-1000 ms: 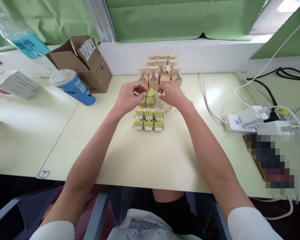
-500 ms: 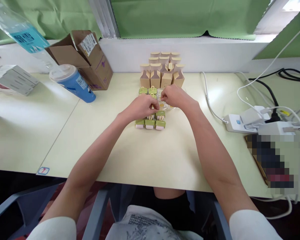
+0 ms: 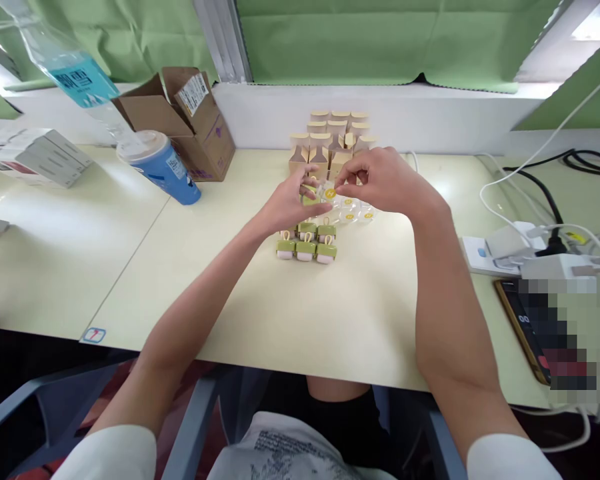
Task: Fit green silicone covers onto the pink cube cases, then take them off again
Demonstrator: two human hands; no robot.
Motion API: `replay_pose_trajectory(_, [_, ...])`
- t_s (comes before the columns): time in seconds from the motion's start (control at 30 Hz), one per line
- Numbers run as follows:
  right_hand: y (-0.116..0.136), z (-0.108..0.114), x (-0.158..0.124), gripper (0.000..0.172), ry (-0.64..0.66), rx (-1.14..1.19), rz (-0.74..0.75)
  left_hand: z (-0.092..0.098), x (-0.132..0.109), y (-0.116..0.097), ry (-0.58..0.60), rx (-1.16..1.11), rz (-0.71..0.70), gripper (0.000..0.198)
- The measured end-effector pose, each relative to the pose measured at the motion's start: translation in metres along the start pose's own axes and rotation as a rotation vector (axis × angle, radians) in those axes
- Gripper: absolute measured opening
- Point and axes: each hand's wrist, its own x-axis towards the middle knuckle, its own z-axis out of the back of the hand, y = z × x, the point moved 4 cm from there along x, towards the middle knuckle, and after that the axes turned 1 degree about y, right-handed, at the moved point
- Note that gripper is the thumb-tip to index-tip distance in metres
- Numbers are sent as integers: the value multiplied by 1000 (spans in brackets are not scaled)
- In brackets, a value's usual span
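My right hand (image 3: 393, 181) is closed in a pinch at the edge of a small clear plastic piece with a round yellow sticker (image 3: 330, 193). Facing it, my left hand (image 3: 293, 201) has thumb and fingers spread apart, close to that clear piece and above a green case. Several more clear pieces with yellow stickers (image 3: 350, 216) lie below my right hand. Small green-and-white cases with cream loops (image 3: 306, 248) stand in rows nearer to me; my left hand hides part of the rows behind them.
Several open small kraft boxes (image 3: 319, 160) stand by the wall. At left are a blue cup (image 3: 173, 175), a tilted bottle (image 3: 83, 83), a brown carton (image 3: 213, 143) and white boxes (image 3: 40, 157). A power strip (image 3: 485, 257), cables and a phone (image 3: 525, 333) lie at right.
My right hand has moved right and lifted, its pinch now at a stickered clear piece. My left hand has opened, its fingers spreading. The view has shifted slightly.
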Motion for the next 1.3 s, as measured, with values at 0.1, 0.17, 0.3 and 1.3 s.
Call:
replay_pose_trajectory(0.1, [19, 11, -11, 19, 3, 11, 11, 1, 0, -8, 34, -160, -51, 88])
replay_pose_trajectory(0.17, [24, 14, -14, 27, -34, 30, -9, 2, 0, -10, 7, -209, -64, 74])
replay_pose_trajectory(0.3, [12, 13, -10, 23, -162, 51, -114, 5, 2, -5, -20, -370, -9, 64])
replay_pose_trajectory(1.3, [-12, 39, -32, 26, -176, 549, -46, -7, -6, -13, 70, -209, -38, 62])
